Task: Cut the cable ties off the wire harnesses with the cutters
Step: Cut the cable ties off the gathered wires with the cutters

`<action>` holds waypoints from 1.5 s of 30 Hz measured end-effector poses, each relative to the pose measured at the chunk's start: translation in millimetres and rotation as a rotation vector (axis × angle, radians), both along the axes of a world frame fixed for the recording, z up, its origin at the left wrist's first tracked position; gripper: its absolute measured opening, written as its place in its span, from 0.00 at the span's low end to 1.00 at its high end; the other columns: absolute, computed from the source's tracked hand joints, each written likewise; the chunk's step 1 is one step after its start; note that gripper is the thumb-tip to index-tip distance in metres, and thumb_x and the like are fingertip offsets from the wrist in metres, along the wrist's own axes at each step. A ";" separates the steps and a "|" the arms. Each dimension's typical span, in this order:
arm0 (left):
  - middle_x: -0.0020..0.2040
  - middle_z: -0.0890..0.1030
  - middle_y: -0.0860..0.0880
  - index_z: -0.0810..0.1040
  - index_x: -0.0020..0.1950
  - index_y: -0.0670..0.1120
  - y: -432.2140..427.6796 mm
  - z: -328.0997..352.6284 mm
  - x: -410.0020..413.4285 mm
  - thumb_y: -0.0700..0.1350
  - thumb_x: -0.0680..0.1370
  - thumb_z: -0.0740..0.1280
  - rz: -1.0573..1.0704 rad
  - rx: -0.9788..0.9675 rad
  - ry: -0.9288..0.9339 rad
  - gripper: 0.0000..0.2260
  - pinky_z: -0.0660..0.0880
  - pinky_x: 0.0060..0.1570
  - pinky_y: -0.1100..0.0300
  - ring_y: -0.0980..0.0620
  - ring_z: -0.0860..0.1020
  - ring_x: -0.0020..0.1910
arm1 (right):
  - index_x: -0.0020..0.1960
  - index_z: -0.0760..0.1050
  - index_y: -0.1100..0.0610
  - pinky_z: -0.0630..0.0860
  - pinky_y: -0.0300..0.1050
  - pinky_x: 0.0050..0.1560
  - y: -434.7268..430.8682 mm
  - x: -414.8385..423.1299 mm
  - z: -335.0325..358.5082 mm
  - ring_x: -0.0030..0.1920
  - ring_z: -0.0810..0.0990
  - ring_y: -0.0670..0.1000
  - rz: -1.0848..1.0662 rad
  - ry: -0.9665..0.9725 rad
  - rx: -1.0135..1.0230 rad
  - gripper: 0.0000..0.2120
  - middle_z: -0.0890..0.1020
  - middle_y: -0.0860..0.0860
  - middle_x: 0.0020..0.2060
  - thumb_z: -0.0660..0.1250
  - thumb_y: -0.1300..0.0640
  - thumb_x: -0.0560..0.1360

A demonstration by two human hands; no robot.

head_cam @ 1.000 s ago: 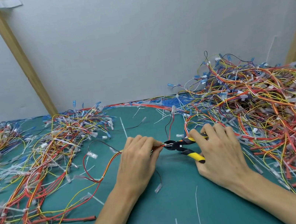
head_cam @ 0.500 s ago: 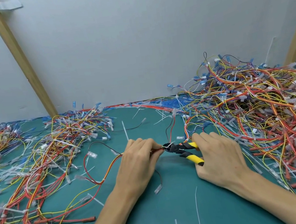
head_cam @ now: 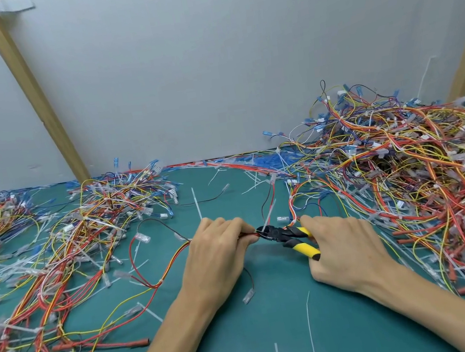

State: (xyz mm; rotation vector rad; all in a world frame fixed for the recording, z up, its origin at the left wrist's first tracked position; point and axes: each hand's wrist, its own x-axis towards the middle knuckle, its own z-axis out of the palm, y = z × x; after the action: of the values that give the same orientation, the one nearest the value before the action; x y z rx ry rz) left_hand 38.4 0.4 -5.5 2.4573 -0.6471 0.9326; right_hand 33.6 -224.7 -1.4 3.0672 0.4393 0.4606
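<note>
The green counter [head_cam: 251, 340] carries a tall heap of wire harnesses [head_cam: 407, 172] at two o'clock from the hands and a flatter spread of harnesses [head_cam: 66, 232] at ten o'clock. Near the middle, the left hand [head_cam: 219, 257] has its grip curled round a thin harness [head_cam: 174, 258] (red, yellow and dark strands) that trails out toward nine o'clock. At three o'clock from it, the right hand [head_cam: 346, 249] has its grip wrapped round the yellow-and-black handles of the cutters [head_cam: 283, 233], the handles a little apart. The black cutter head points to nine o'clock and meets the harness at the left fingertips. A white cable tie [head_cam: 269, 214] sticks up from there toward one o'clock.
</note>
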 end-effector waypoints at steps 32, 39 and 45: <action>0.48 0.82 0.56 0.79 0.53 0.50 4.2 -6.5 0.9 0.44 0.80 0.68 -0.046 -0.047 0.311 0.04 0.70 0.52 0.58 0.50 0.76 0.49 | 0.47 0.75 0.49 0.61 0.42 0.31 2.7 -6.4 -4.2 0.35 0.75 0.52 0.203 -0.225 0.262 0.15 0.75 0.45 0.42 0.73 0.51 0.63; 0.46 0.77 0.53 0.82 0.53 0.49 1.1 0.1 -4.2 0.37 0.77 0.71 -0.169 -0.042 0.274 0.09 0.73 0.51 0.56 0.56 0.73 0.51 | 0.49 0.78 0.49 0.75 0.45 0.37 12.2 -11.8 -7.0 0.45 0.81 0.48 0.381 -0.143 0.243 0.18 0.77 0.43 0.62 0.73 0.54 0.59; 0.46 0.80 0.52 0.83 0.54 0.48 -1.2 1.0 -4.2 0.32 0.72 0.74 -0.106 0.056 0.160 0.15 0.74 0.50 0.55 0.49 0.77 0.53 | 0.52 0.81 0.49 0.79 0.43 0.42 11.3 -10.7 -7.6 0.49 0.83 0.49 0.365 -0.188 0.310 0.20 0.82 0.40 0.54 0.73 0.56 0.59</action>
State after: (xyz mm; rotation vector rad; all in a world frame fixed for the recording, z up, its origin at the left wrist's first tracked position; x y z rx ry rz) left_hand 34.3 -0.8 -4.5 2.4878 -0.7480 0.6784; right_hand 22.9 -213.4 -8.9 3.1852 1.0147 0.8965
